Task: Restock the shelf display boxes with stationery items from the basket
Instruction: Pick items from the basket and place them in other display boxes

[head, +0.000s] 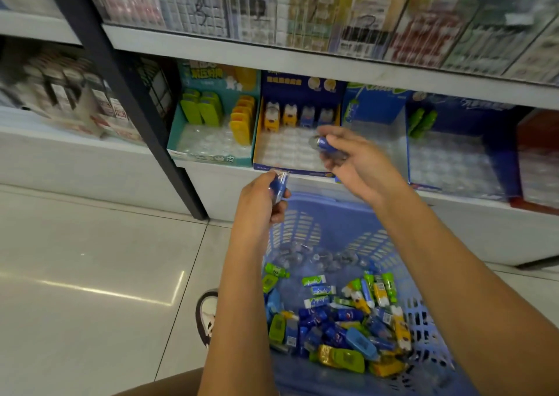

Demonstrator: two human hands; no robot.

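Note:
A lilac plastic basket point(305, 214) stands on the floor below the shelf, holding several blue, green and yellow stationery items point(338, 329). My left hand point(260, 205) grips a small blue item point(277, 187) just above the basket's far rim. My right hand point(360, 163) holds another blue item point(325, 143) in front of the blue and yellow display box point(257, 150), which has a few yellow and blue pieces standing at its back row. A teal display box point(174, 141) to its left holds green and yellow pieces.
Two more blue display boxes point(511, 166) with clear trays stand to the right on the lower shelf. A black upright post point(127, 93) divides the shelving at left. Packed goods fill the upper shelf point(272, 48). White floor tiles and my shoe point(207, 314) lie at left.

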